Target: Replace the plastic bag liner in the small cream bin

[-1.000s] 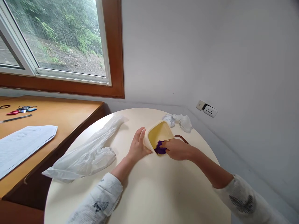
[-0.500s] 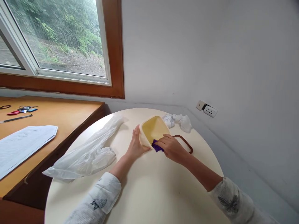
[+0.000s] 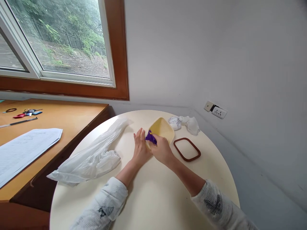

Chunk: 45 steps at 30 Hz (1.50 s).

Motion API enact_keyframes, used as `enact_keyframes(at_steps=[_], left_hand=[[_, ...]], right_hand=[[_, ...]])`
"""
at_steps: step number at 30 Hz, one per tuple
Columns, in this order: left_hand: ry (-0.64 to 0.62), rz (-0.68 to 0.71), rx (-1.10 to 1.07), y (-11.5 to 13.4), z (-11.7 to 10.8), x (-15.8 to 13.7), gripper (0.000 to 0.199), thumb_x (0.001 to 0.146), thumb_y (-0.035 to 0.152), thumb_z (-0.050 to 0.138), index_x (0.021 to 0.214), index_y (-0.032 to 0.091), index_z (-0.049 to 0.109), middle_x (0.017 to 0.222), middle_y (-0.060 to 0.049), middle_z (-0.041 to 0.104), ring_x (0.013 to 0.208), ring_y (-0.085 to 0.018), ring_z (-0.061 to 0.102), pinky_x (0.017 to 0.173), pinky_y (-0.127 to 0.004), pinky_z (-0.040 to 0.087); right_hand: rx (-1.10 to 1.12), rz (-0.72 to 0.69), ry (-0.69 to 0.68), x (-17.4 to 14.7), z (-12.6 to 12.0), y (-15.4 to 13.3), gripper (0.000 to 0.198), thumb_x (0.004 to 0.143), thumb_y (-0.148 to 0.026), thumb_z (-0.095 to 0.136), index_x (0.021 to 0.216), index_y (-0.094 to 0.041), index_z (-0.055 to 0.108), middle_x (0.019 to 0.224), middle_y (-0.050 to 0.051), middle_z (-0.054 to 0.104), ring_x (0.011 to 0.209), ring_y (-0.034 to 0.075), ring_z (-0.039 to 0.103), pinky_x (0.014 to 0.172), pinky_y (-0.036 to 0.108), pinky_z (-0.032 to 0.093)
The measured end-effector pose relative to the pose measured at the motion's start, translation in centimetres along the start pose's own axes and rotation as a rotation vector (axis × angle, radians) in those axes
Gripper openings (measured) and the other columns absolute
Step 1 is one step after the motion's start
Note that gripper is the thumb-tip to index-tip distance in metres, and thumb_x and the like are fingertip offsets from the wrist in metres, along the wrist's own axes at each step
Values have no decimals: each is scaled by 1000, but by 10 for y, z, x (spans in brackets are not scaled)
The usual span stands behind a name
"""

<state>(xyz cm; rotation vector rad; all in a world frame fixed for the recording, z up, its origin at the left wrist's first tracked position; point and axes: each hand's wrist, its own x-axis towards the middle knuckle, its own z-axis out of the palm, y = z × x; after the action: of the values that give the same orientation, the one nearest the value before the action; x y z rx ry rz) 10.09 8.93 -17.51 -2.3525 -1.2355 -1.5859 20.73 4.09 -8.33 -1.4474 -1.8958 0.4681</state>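
Observation:
A pale yellow square bin (image 3: pixel 165 128) is tipped on the round table, its mouth facing me. My left hand (image 3: pixel 141 147) grips its left side, fingers along the outer wall and the thumb hidden. In my right hand (image 3: pixel 163 149) is a bunched purple cloth (image 3: pixel 150 138), pressed at the bin's left rim close to my left fingers. To the right of the bin lies a brown rounded-square frame (image 3: pixel 187 149), flat on the table and touched by neither hand.
A long crumpled clear plastic bag (image 3: pixel 93 159) covers the left of the round table (image 3: pixel 158 198). Bunched white plastic (image 3: pixel 190 124) sits at the back right. On the wooden desk (image 3: pixel 72 115) are papers (image 3: pixel 28 150), a pen (image 3: pixel 19 122) and keys (image 3: pixel 29 112).
My right hand has moved the purple cloth left and up along the bin's rim, uncovering the whole brown frame. The bin has turned a little in my left hand.

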Motion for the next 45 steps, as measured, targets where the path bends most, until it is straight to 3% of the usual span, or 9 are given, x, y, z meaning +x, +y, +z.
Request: enact_keyframes(at_steps=[3,7,12,17,21,27,31,38,45], left_hand=[[28,-4,-4,-6,1,0,95,69,30,66,138,19,1,133,-22,26,128,-36,25,101,-59,25],[35,-36,-41,-11,1,1,103,61,36,71,137,21,4,130,-18,30,124,-34,32,95,-52,37],[-15,33,-62,-12,0,3,108,54,35,75,137,22,6,132,-19,29,124,-36,31,96,-54,35],[-27,94,-68,-7,0,5,104,57,38,74,136,25,8,133,-17,29,123,-36,32,99,-57,30],[-39,107,-56,-4,-3,7,103,57,40,74,136,24,9,133,-18,30,123,-36,32,100,-59,27],[-72,160,-51,-7,-1,5,103,56,41,74,136,25,11,134,-18,29,125,-36,31,101,-59,25],[-84,192,-23,-8,1,4,101,58,44,73,136,26,12,135,-19,29,125,-36,31,101,-60,23],[-98,212,-67,-11,-4,6,108,55,44,75,138,22,10,133,-20,31,124,-36,33,99,-56,30],[-102,138,-139,-16,-2,7,110,54,42,76,138,21,9,133,-20,31,125,-35,33,97,-52,36]], right_hand=[[115,4,-70,-2,-3,-3,22,84,-36,41,77,-19,53,67,-1,56,62,12,49,59,21,38],[143,-17,-266,-6,-28,0,30,87,-36,32,66,-19,45,62,-3,48,58,10,43,53,21,33],[-127,76,-613,1,-58,14,24,82,-32,36,64,-19,45,60,-2,47,50,9,37,43,21,28],[-458,-63,-777,21,-37,31,13,76,-21,41,74,-19,54,70,1,59,57,13,51,48,22,36],[-576,-146,-779,35,-8,37,20,62,-10,56,80,-19,57,79,5,64,75,20,58,66,28,41],[-768,-168,-642,42,15,40,39,62,-15,63,101,-16,56,116,17,56,109,34,47,90,45,36],[-833,-155,-605,44,20,45,45,64,-21,65,108,-18,56,121,16,54,114,34,45,97,45,32],[-868,-108,-641,40,0,46,27,78,-23,51,98,-12,64,101,16,66,95,31,59,84,41,40],[-818,-60,-625,12,-49,35,27,83,-25,42,93,-17,65,90,10,69,83,23,62,69,29,42]])
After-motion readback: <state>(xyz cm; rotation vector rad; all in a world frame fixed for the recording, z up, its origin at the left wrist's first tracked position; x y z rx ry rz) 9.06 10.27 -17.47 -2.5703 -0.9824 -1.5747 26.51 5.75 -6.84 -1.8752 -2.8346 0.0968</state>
